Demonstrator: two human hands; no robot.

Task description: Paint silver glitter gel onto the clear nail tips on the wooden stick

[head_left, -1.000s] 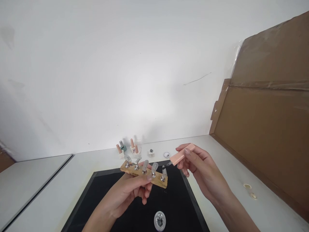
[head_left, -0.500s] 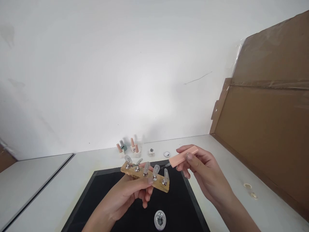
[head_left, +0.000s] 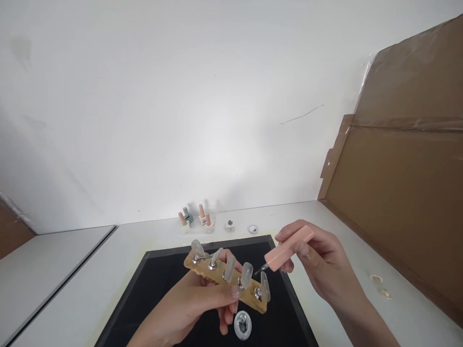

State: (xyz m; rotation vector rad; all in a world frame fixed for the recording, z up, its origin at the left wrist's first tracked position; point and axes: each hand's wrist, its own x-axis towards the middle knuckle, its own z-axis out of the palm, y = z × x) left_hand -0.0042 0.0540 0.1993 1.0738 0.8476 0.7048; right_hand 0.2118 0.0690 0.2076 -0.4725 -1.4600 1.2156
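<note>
My left hand (head_left: 210, 301) is closed around a wooden nail-tip stand (head_left: 249, 302), thumb on the near face. Several clear false nail tips (head_left: 247, 274) stand on its metal posts, in a tilted row. Between the thumb and fingers of my right hand (head_left: 318, 260) is a nail polish brush (head_left: 289, 248) with a long pink cap. Its thin bristle end points down-left, close to the two rightmost tips; whether it touches one I cannot tell. A small oval silvery dish (head_left: 242, 325) lies on the black mat (head_left: 162, 270) below the stand.
Pink-capped polish bottles (head_left: 208, 221) and a grey-capped green bottle (head_left: 187, 214) stand by the wall. Right of them are a small open bottle (head_left: 230, 225) and a round white lid (head_left: 252, 229). Two small pale rings (head_left: 376, 278) lie at right, near a cardboard panel (head_left: 405, 193).
The stand has come lower, slightly right and nearer the camera. My right hand has shifted right and down with the brush. The camera view has moved slightly.
</note>
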